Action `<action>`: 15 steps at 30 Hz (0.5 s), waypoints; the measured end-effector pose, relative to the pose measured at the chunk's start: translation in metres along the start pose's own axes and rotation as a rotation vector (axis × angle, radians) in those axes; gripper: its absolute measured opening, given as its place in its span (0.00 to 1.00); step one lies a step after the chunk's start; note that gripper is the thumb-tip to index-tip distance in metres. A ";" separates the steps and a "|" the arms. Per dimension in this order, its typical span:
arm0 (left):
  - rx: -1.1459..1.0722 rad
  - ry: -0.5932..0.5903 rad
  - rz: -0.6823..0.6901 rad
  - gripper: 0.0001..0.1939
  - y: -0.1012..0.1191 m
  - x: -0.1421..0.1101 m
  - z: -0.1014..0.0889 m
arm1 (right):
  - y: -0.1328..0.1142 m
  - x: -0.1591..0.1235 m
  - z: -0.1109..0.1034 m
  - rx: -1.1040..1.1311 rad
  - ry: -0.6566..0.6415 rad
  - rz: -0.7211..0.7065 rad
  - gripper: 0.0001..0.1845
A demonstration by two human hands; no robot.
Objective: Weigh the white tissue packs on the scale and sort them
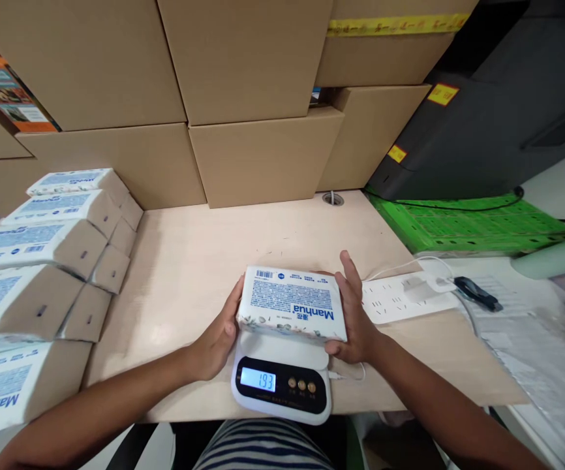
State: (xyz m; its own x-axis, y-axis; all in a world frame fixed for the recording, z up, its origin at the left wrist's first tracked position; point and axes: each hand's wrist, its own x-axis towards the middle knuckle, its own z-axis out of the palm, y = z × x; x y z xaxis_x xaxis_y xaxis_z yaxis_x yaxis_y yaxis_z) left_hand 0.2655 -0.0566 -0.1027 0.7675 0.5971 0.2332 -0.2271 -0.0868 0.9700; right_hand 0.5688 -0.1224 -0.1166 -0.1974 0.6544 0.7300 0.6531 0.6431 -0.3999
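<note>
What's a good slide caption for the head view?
Left hand and right hand hold a white pack over a digital scale; more packs stacked left.

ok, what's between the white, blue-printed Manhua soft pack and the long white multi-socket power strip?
The person's right hand, at the near end of the white pack, sits between it and the power strip; head view shows it.
</note>
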 end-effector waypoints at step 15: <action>-0.096 -0.040 0.015 0.41 0.002 0.003 0.004 | -0.004 0.001 0.000 -0.007 0.041 -0.013 0.58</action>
State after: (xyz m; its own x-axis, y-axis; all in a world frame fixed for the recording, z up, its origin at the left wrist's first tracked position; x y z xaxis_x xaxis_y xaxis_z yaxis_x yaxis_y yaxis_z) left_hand 0.2693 -0.0580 -0.0996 0.7865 0.5638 0.2520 -0.2937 -0.0176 0.9557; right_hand 0.5658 -0.1248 -0.1144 -0.1756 0.6292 0.7571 0.6557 0.6484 -0.3868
